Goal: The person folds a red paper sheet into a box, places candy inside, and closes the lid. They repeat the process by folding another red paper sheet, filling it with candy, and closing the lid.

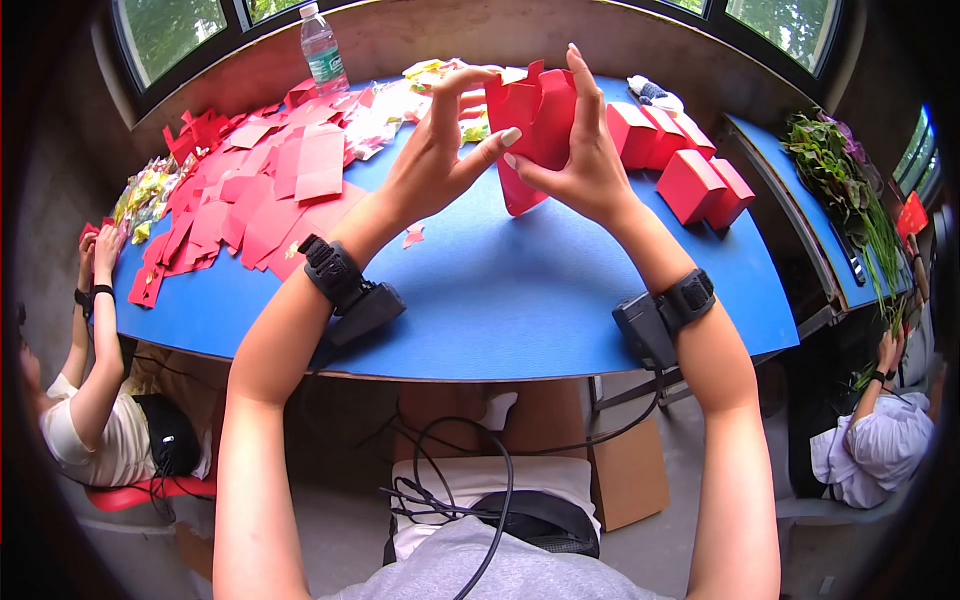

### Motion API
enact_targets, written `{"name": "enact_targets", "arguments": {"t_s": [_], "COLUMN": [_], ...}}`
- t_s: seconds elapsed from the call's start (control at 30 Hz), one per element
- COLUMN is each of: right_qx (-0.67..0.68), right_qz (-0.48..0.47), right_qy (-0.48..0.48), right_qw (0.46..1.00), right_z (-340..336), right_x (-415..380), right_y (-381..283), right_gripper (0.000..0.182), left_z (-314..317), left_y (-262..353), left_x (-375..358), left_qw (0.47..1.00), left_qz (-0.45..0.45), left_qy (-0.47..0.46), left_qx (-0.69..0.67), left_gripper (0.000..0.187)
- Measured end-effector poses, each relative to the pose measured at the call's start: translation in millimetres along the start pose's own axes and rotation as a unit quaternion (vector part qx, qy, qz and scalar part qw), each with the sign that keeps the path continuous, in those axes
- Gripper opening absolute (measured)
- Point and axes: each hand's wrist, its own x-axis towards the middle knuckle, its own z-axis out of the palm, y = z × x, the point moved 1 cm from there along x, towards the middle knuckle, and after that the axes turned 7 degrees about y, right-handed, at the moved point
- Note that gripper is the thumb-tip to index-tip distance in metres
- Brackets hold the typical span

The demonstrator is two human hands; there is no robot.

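Note:
In front of me, above the table, a partly folded red paper box (548,125) stands upright between my two hands, its top flaps loose. My left hand (440,150) grips its left side, with the thumb in front and the fingers reaching to the top edge and behind. My right hand (592,150) holds the right side, thumb across the front and index finger pointing up. Just right of it sit several folded red boxes (692,185). To the left lies a wide heap of flat red card pieces (240,190).
The blue table (500,290) carries wrapped candies (372,120) and a water bottle (322,55) at the back. People sit at the left (120,420) and right (880,440). Green stems (850,180) lie on another table. Black cables (450,480) hang over my lap.

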Motion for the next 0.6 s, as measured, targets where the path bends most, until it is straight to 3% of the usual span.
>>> {"name": "enact_targets", "arguments": {"t_s": [0.13,0.3,0.47,0.6], "right_qx": [0.064,0.046,0.154,0.116], "right_qz": [0.022,0.002,0.093,0.096], "right_qy": [-0.001,0.010,-0.013,-0.001], "right_qw": [0.998,0.999,0.984,0.989], "right_z": [4,5,5,12], "right_x": [-3,-4,-5,-10], "right_y": [6,9,8,19], "right_gripper": [0.109,0.105,0.095,0.087], "left_z": [-6,-6,-6,-6], "left_y": [8,6,0,-2], "left_x": [6,4,1,0], "left_qw": [0.987,0.984,0.985,0.984], "left_qz": [0.054,0.044,0.051,0.037], "left_qy": [-0.066,-0.072,-0.073,-0.092], "left_qx": [0.138,0.156,0.148,0.150], "left_gripper": [0.023,0.024,0.025,0.027]}}
